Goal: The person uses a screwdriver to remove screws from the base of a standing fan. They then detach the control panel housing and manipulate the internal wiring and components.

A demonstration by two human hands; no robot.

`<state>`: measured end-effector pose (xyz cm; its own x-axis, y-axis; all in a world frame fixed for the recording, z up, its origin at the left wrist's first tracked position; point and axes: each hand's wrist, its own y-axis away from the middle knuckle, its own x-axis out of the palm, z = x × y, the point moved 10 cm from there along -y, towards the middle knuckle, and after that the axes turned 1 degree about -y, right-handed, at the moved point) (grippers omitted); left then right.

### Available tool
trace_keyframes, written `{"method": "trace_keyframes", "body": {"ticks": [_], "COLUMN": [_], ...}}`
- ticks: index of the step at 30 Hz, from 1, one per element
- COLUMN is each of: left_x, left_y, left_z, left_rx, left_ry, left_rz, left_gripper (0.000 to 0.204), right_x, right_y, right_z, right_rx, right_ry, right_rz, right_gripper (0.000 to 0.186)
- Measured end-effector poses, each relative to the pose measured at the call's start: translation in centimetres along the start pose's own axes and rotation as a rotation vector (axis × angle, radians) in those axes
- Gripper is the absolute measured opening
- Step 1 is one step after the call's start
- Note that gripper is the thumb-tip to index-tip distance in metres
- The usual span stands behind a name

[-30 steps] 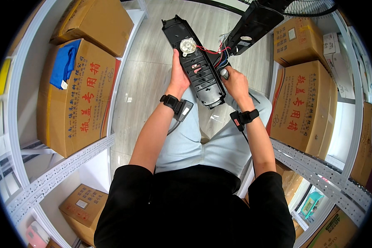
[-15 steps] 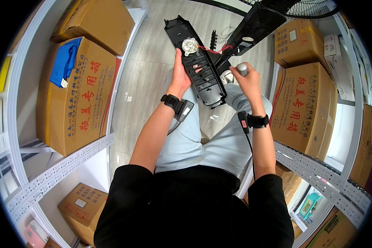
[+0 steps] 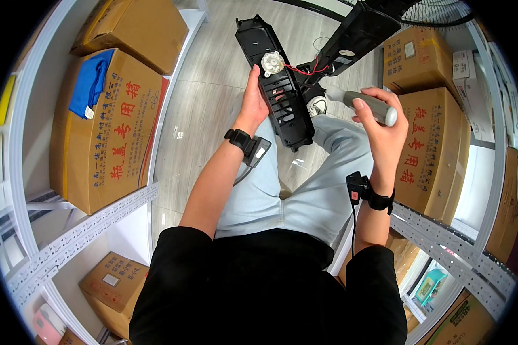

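A long black plastic housing (image 3: 293,123) lies tilted in my left hand (image 3: 252,103). The thumb rests along its left edge, and the other fingers are hidden underneath. A round whitish motor-like part (image 3: 272,62) sits on the housing's upper half. Red wires (image 3: 308,71) run from it to the black fan column (image 3: 360,37). My right hand (image 3: 383,123) holds a thick grey screwdriver (image 3: 369,107) between thumb and fingers, to the right of the housing and apart from it. The tool's front end points left toward the column's lower end and is blurred.
Shelves with cardboard boxes stand close on the left (image 3: 115,123) and right (image 3: 423,149). A blue cloth (image 3: 92,83) lies on a left box. The fan's wire cage (image 3: 437,11) is at the top right. A shoe (image 3: 316,106) shows below the column.
My right hand has moved right and toward me, and the screwdriver now shows side-on. The housing has shifted slightly right. A black toothed strip seen beside it before is no longer visible.
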<state>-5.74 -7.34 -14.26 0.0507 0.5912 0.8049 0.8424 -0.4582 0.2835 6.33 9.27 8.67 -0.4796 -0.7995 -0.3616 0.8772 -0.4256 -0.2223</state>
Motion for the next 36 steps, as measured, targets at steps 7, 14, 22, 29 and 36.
{"method": "trace_keyframes", "body": {"ticks": [7,14,22,29,36], "left_x": [1.3,0.9,0.8,0.6,0.5], "left_y": [0.3,0.0,-0.2,-0.3,-0.4], "left_z": [0.0,0.1,0.2,0.5,0.6], "left_rx": [-0.014,-0.002,0.013,-0.006,0.013], "left_ry": [0.000,-0.005,-0.002,-0.019,-0.084], "left_rz": [0.070,0.092,0.087,0.115,0.104], "left_gripper": [0.055,0.047,0.046,0.044,0.041], "right_x": [3.8,4.4,4.8,5.3,5.8], "right_y": [0.0,0.0,-0.2,-0.7,-1.2], "right_z": [-1.2,-0.8,-1.0,1.0,3.1], "right_rx": [-0.022,-0.108,-0.091,-0.116,-0.071], "right_ry": [-0.029,0.025,0.057,-0.015,0.572], "right_rz": [0.063,0.026,0.052,0.057,0.115], "right_gripper": [0.024,0.025,0.026,0.036,0.041]}}
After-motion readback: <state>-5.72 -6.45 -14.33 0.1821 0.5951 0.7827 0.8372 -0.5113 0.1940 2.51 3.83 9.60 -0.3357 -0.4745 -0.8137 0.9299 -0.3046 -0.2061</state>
